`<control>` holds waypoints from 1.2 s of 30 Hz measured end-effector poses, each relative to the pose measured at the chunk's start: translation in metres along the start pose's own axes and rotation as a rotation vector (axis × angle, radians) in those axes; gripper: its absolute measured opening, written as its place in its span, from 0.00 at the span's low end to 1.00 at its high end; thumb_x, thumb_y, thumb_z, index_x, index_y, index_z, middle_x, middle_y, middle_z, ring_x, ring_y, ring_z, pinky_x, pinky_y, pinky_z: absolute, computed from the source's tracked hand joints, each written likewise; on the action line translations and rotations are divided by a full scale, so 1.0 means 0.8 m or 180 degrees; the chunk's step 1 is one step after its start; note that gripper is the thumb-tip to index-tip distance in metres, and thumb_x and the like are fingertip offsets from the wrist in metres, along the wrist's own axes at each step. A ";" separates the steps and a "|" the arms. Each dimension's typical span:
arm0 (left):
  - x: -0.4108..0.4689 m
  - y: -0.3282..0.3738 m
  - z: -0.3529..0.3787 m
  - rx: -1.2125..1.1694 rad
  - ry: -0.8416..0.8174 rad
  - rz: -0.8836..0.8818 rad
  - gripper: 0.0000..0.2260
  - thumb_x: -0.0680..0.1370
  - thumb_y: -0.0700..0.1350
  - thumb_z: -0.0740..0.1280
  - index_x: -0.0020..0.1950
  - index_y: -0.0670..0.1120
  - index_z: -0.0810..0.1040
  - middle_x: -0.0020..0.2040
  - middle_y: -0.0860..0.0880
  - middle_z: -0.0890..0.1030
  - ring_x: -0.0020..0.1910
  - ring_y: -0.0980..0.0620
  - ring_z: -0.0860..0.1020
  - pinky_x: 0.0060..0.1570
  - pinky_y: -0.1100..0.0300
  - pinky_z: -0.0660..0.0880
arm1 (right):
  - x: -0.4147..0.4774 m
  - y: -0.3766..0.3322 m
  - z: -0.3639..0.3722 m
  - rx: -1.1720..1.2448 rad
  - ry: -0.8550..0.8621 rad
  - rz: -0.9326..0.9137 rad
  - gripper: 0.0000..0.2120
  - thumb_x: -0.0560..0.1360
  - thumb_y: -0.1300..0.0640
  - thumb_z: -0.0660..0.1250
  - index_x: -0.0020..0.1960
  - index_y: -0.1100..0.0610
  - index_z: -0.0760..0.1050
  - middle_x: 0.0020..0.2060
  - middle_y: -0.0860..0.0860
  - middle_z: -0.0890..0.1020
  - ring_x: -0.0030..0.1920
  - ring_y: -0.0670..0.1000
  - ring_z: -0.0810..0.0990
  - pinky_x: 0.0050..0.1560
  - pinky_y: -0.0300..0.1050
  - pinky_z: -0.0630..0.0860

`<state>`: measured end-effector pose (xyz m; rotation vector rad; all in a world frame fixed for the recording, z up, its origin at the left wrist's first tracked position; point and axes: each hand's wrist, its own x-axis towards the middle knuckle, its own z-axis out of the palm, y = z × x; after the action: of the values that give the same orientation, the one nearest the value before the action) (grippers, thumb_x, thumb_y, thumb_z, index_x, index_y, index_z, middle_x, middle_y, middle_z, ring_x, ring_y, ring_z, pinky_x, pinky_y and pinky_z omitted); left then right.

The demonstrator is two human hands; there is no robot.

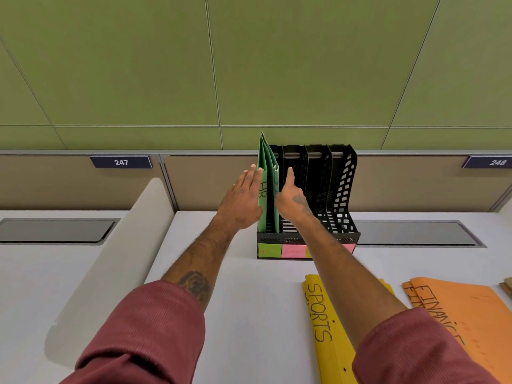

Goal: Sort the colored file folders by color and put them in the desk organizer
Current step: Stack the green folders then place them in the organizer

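A black desk organizer [342, 189] with several upright slots stands at the back of the white desk. Green folders [267, 173] stand upright in its leftmost slot. My left hand [242, 202] lies flat against their left side, fingers straight. My right hand [291, 196] presses their right side from inside the organizer, thumb up. Coloured sticky labels [279, 250] line the organizer's front base. A yellow folder marked SPORTS [322, 325] lies flat near the front, partly under my right arm. Orange folders marked FINANCE [468, 320] lie to its right.
A white divider panel [116, 261] slants along the desk's left side. Grey cable flaps [415, 232] are set into the desk behind. Number plates 247 and 248 hang on the beige partition [207, 181] below a green wall.
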<state>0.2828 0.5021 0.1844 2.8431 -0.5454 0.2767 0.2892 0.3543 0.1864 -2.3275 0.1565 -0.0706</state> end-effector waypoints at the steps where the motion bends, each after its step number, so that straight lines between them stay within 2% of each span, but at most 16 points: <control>1: -0.006 0.002 -0.001 -0.0005 0.0056 0.0015 0.42 0.76 0.42 0.66 0.81 0.45 0.40 0.82 0.47 0.41 0.80 0.46 0.44 0.77 0.45 0.55 | -0.007 0.004 -0.004 -0.0043 0.0031 -0.0058 0.37 0.79 0.64 0.54 0.80 0.48 0.37 0.58 0.59 0.78 0.47 0.54 0.78 0.49 0.54 0.78; 2: -0.012 0.004 -0.002 0.0007 0.0119 0.0032 0.42 0.76 0.43 0.66 0.81 0.45 0.40 0.82 0.46 0.42 0.80 0.45 0.44 0.77 0.44 0.55 | -0.015 0.008 -0.007 -0.0115 0.0081 -0.0138 0.37 0.79 0.64 0.54 0.80 0.49 0.38 0.66 0.60 0.74 0.56 0.56 0.77 0.56 0.56 0.77; 3: -0.018 0.006 -0.002 0.0032 0.0182 0.0045 0.42 0.77 0.45 0.66 0.81 0.45 0.40 0.82 0.46 0.42 0.80 0.45 0.44 0.77 0.43 0.54 | -0.021 0.014 -0.010 -0.0228 0.0118 -0.0238 0.36 0.79 0.65 0.53 0.80 0.50 0.39 0.73 0.61 0.66 0.67 0.59 0.72 0.64 0.58 0.73; 4: -0.026 0.008 -0.002 0.0064 0.0231 0.0046 0.42 0.78 0.47 0.66 0.81 0.45 0.40 0.82 0.46 0.42 0.80 0.46 0.44 0.77 0.43 0.52 | -0.029 0.022 -0.012 -0.0384 0.0111 -0.0333 0.35 0.79 0.65 0.52 0.80 0.51 0.39 0.77 0.60 0.58 0.75 0.59 0.61 0.71 0.59 0.66; 5: -0.033 0.010 -0.002 0.0091 0.0273 0.0038 0.42 0.78 0.50 0.66 0.81 0.45 0.40 0.82 0.46 0.42 0.80 0.46 0.43 0.77 0.43 0.51 | -0.036 0.030 -0.014 -0.0573 0.0093 -0.0432 0.34 0.80 0.64 0.51 0.80 0.53 0.40 0.79 0.60 0.52 0.79 0.59 0.51 0.75 0.59 0.60; 7: -0.051 0.013 0.000 0.0124 0.0277 0.0007 0.41 0.79 0.54 0.64 0.81 0.46 0.39 0.82 0.46 0.41 0.80 0.46 0.42 0.76 0.43 0.48 | -0.053 0.049 -0.018 -0.1125 0.0191 -0.0645 0.31 0.82 0.57 0.52 0.80 0.54 0.40 0.80 0.60 0.48 0.79 0.59 0.44 0.76 0.60 0.57; 10: -0.078 0.020 0.008 0.0169 0.0158 0.0012 0.42 0.80 0.57 0.62 0.80 0.47 0.36 0.81 0.45 0.39 0.80 0.46 0.39 0.77 0.41 0.46 | -0.077 0.079 -0.024 -0.2027 0.0474 -0.0962 0.33 0.83 0.45 0.53 0.81 0.57 0.45 0.79 0.63 0.50 0.79 0.63 0.47 0.72 0.63 0.62; 13: -0.102 0.031 0.024 0.0255 0.0131 0.0081 0.41 0.80 0.61 0.58 0.80 0.48 0.35 0.81 0.46 0.38 0.80 0.46 0.38 0.77 0.39 0.45 | -0.103 0.103 -0.032 -0.2442 0.0519 -0.0892 0.35 0.81 0.38 0.50 0.80 0.56 0.48 0.79 0.63 0.51 0.79 0.63 0.48 0.72 0.65 0.59; 18: -0.133 0.059 0.052 0.0274 0.0050 0.0214 0.39 0.80 0.66 0.52 0.78 0.51 0.31 0.80 0.46 0.35 0.79 0.46 0.35 0.75 0.39 0.40 | -0.148 0.152 -0.046 -0.2460 0.0472 -0.0742 0.39 0.79 0.32 0.43 0.78 0.58 0.59 0.76 0.65 0.61 0.76 0.66 0.59 0.67 0.68 0.66; 21: -0.145 0.076 0.071 0.0245 0.0025 0.0271 0.38 0.80 0.67 0.50 0.78 0.52 0.30 0.80 0.46 0.34 0.78 0.48 0.33 0.75 0.39 0.39 | -0.172 0.178 -0.054 -0.2343 0.0356 -0.0582 0.42 0.78 0.30 0.37 0.79 0.58 0.58 0.77 0.64 0.59 0.77 0.66 0.57 0.68 0.70 0.63; 25: -0.157 0.104 0.097 0.0272 -0.0047 0.0279 0.38 0.76 0.70 0.40 0.78 0.51 0.30 0.81 0.46 0.36 0.79 0.46 0.36 0.75 0.40 0.39 | -0.193 0.218 -0.068 -0.2238 0.0232 -0.0468 0.46 0.73 0.27 0.31 0.81 0.55 0.49 0.79 0.61 0.49 0.79 0.62 0.47 0.74 0.67 0.52; 29: -0.165 0.141 0.126 0.0198 -0.0105 0.0186 0.39 0.74 0.72 0.35 0.78 0.52 0.31 0.81 0.46 0.37 0.79 0.46 0.37 0.75 0.40 0.39 | -0.203 0.260 -0.083 -0.2198 0.0186 -0.0414 0.44 0.74 0.28 0.33 0.81 0.55 0.46 0.79 0.61 0.48 0.79 0.61 0.45 0.75 0.65 0.49; 33: -0.177 0.183 0.159 0.0153 -0.0153 0.0070 0.42 0.71 0.74 0.30 0.79 0.50 0.35 0.81 0.45 0.40 0.80 0.45 0.39 0.75 0.40 0.41 | -0.214 0.306 -0.097 -0.2078 0.0002 -0.0426 0.44 0.74 0.28 0.34 0.81 0.56 0.50 0.79 0.61 0.50 0.79 0.63 0.47 0.74 0.67 0.52; 36: -0.190 0.212 0.182 0.0123 -0.0238 -0.0056 0.42 0.71 0.74 0.30 0.78 0.50 0.35 0.82 0.44 0.44 0.80 0.44 0.42 0.75 0.39 0.44 | -0.222 0.349 -0.103 -0.2053 -0.0206 -0.0490 0.44 0.74 0.28 0.34 0.81 0.55 0.47 0.79 0.61 0.47 0.79 0.62 0.44 0.74 0.66 0.49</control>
<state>0.0994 0.3626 0.0435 2.9039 -0.5350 0.1802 0.0800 0.1285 0.0406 -2.9793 -0.0438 -0.0220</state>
